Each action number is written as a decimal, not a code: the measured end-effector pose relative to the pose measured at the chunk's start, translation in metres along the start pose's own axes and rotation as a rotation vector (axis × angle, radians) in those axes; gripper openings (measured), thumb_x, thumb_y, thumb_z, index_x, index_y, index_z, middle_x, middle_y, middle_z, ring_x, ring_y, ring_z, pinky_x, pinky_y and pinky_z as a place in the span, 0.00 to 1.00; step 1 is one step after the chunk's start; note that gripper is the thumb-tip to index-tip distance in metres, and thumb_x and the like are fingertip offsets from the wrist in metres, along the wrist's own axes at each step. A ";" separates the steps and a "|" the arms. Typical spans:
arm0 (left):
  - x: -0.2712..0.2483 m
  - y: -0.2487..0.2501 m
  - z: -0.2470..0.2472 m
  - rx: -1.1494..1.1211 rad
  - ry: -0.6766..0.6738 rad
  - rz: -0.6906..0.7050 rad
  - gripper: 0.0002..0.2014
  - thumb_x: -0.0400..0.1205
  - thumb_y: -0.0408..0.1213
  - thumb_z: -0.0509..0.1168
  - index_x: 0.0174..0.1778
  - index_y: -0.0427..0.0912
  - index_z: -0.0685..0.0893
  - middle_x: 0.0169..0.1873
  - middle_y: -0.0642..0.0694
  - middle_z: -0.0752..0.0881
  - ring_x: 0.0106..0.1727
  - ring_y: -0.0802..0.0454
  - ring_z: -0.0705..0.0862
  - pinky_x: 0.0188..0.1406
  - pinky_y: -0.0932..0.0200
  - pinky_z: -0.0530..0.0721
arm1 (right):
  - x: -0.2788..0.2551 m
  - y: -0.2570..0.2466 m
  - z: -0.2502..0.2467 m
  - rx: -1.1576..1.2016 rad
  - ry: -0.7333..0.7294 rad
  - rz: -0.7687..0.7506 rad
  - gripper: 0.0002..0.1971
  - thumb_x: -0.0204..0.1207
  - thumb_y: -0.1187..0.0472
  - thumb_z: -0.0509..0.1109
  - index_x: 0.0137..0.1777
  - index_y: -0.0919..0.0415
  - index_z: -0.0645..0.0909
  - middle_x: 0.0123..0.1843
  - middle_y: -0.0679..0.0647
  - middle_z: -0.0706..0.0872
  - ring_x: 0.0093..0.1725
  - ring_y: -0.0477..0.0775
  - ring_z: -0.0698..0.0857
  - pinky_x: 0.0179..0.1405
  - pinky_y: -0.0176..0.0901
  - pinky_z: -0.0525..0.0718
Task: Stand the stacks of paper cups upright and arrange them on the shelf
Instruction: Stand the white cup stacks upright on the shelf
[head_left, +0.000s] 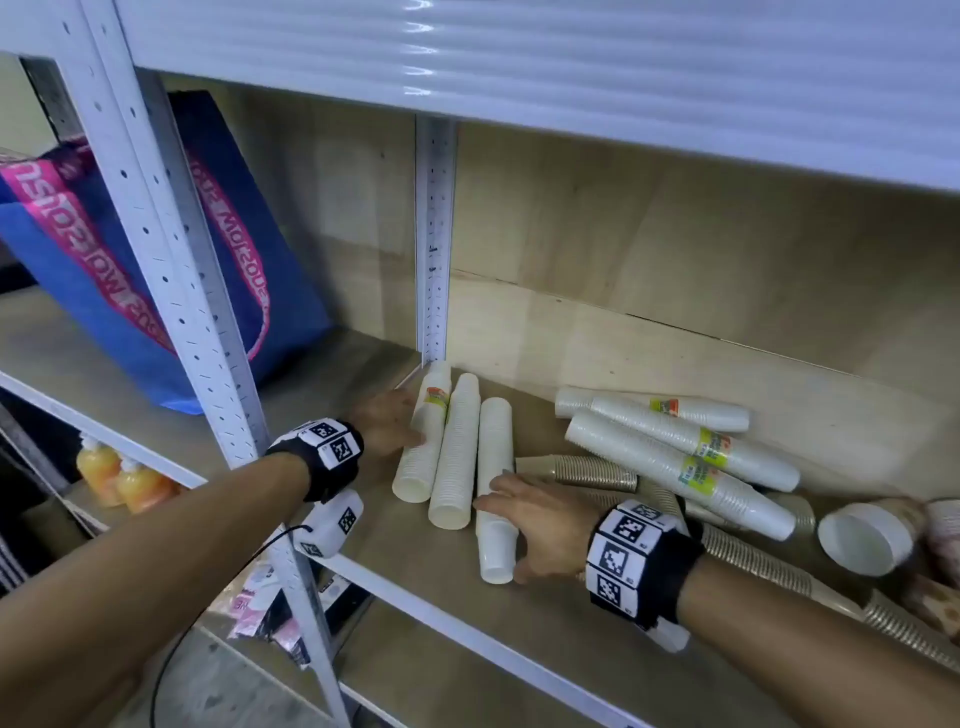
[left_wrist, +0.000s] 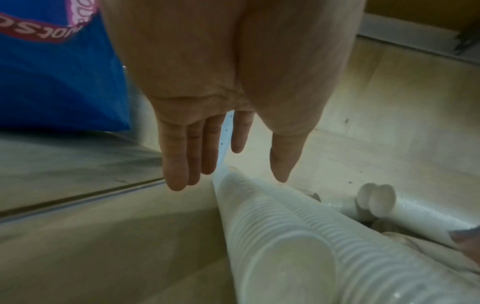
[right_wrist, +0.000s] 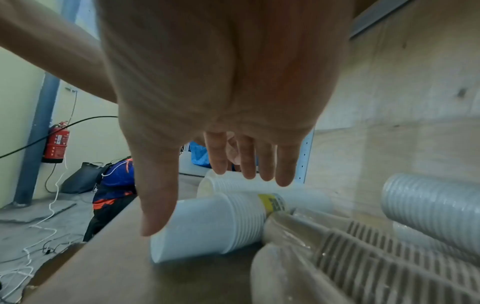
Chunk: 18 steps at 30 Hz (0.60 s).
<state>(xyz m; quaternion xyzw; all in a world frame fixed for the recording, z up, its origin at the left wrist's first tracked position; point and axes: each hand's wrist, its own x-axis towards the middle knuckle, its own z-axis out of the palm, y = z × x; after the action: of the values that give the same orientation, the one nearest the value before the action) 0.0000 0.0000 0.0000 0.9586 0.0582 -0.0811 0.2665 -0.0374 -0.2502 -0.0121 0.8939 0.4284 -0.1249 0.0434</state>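
Three white cup stacks lie side by side on the wooden shelf (head_left: 405, 597): a left stack (head_left: 422, 441), a middle stack (head_left: 457, 452) and a right stack (head_left: 496, 467). My left hand (head_left: 387, 423) rests flat against the left stack's outer side, its fingers (left_wrist: 182, 156) straight above that stack (left_wrist: 272, 226). My right hand (head_left: 535, 525) lies over the right stack's near end with spread, straight fingers (right_wrist: 246, 158) over the cups (right_wrist: 215, 224). Neither hand grips anything. Further right, white labelled stacks (head_left: 675, 457) and brown ribbed stacks (head_left: 587, 470) lie in a heap.
A blue and pink bag (head_left: 218, 249) stands in the left bay behind the front post (head_left: 176, 270). A rear post (head_left: 435, 234) stands just beyond the three stacks. The upper shelf (head_left: 571, 62) hangs overhead. Orange bottles (head_left: 124, 478) stand on the lower shelf. Loose cups (head_left: 865, 538) lie far right.
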 end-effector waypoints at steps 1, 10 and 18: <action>0.002 0.000 0.000 0.003 -0.009 -0.002 0.32 0.81 0.47 0.71 0.81 0.48 0.69 0.77 0.47 0.71 0.76 0.47 0.71 0.75 0.50 0.70 | 0.002 -0.001 0.001 0.007 -0.018 0.003 0.42 0.66 0.50 0.80 0.79 0.52 0.66 0.75 0.53 0.67 0.75 0.55 0.67 0.71 0.52 0.72; 0.026 -0.008 0.014 0.007 -0.027 -0.108 0.36 0.78 0.51 0.72 0.80 0.45 0.67 0.73 0.47 0.76 0.72 0.47 0.76 0.64 0.56 0.73 | 0.010 -0.001 0.019 -0.117 0.000 -0.026 0.38 0.67 0.55 0.77 0.78 0.52 0.67 0.76 0.56 0.64 0.78 0.58 0.62 0.67 0.56 0.78; 0.037 -0.014 0.029 -0.192 -0.102 -0.143 0.45 0.65 0.53 0.80 0.76 0.54 0.65 0.61 0.49 0.78 0.54 0.47 0.84 0.28 0.53 0.90 | 0.019 -0.005 0.036 -0.189 0.069 -0.069 0.31 0.71 0.58 0.74 0.74 0.52 0.69 0.79 0.58 0.61 0.82 0.62 0.55 0.72 0.58 0.75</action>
<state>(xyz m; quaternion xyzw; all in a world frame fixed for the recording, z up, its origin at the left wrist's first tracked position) 0.0309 -0.0013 -0.0387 0.9168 0.1203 -0.1428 0.3531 -0.0362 -0.2394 -0.0516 0.8742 0.4702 -0.0544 0.1085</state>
